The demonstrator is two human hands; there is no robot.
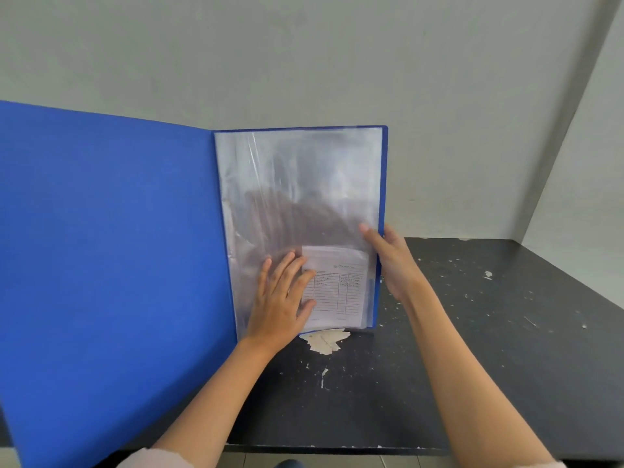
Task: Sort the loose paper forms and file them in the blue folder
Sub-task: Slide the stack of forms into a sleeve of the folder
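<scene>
Blue folder [101,248] open, form [337,285] inside clear sleeve [297,184], left hand [283,298] flat, right hand [391,261] gripping sleeve edge

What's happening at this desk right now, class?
A person holds an open blue folder upright on a dark table. The left hand presses flat on a clear sleeve holding a small lined paper form, low in the pocket. The right hand grips the folder's right edge.

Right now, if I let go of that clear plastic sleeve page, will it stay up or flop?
Probably flops: the clear sleeve looks thin and wrinkled, steadied by both hands. Its glossy surface seems slippery, so the small form sitting low inside may shift.
</scene>
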